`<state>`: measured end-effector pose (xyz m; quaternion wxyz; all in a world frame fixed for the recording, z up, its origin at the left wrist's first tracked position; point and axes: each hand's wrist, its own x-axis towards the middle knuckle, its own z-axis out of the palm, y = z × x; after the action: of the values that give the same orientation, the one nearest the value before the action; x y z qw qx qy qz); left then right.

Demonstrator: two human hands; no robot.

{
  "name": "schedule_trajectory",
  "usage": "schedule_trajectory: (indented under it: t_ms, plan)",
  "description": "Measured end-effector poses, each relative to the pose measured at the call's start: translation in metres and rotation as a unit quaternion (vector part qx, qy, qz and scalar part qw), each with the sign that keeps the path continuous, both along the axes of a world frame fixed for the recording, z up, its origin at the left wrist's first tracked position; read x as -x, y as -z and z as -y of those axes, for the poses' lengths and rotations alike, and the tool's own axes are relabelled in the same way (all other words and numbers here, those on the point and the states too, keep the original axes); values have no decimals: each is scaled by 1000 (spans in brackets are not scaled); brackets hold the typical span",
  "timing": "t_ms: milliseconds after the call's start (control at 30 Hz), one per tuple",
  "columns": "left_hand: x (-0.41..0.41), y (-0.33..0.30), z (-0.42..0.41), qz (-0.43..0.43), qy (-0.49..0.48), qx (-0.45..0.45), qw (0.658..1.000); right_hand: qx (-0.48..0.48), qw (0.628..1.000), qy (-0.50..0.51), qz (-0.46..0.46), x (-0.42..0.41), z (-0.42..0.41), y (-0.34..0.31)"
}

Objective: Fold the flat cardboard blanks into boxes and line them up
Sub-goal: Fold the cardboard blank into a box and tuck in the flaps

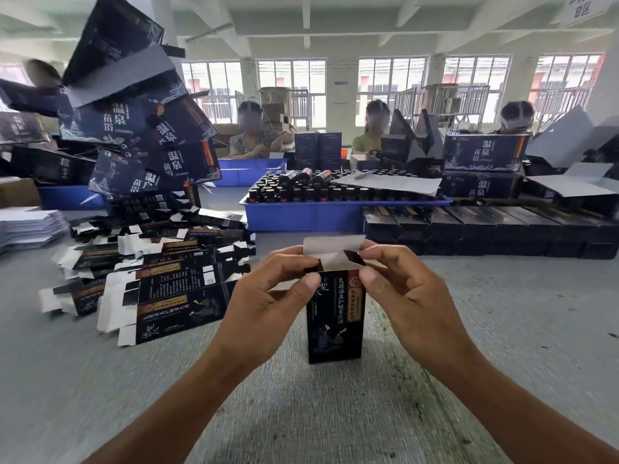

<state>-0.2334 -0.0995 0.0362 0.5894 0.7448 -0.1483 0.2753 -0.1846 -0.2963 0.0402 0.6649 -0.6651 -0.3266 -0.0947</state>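
A small dark printed box [335, 326] stands upright on the grey table [301, 413] in front of me, its white-lined top lid flap raised. My left hand [268, 296] pinches the left side flap at the box top. My right hand [402, 289] pinches the right side flap, both flaps bent inward. A fanned pile of flat dark blanks [157, 279] lies to the left of my hands. Folded dark boxes lie in a row [485, 226] at the right, beyond my hands.
A blue tray [301, 216] of dark bottles stands behind the box. A tall leaning stack of larger dark cartons [140, 128] rises at the left. White sheets [26, 226] lie at the far left. Three people sit working across the table.
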Motion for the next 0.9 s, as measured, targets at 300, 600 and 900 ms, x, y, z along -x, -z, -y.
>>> schedule_trajectory:
  t_ms: [300, 600, 900]
  plan:
    - [0, 0, -1, 1, -21, -30, 999, -8, 1000, 12, 8, 3, 1, -2]
    - [1, 1, 3, 5, -14, -13, 1000, -38, 999, 25, 3, -2, 0, -1]
    - [3, 1, 6, 2, -20, 34, 999, -24, 999, 44, 11, -2, 1, 0]
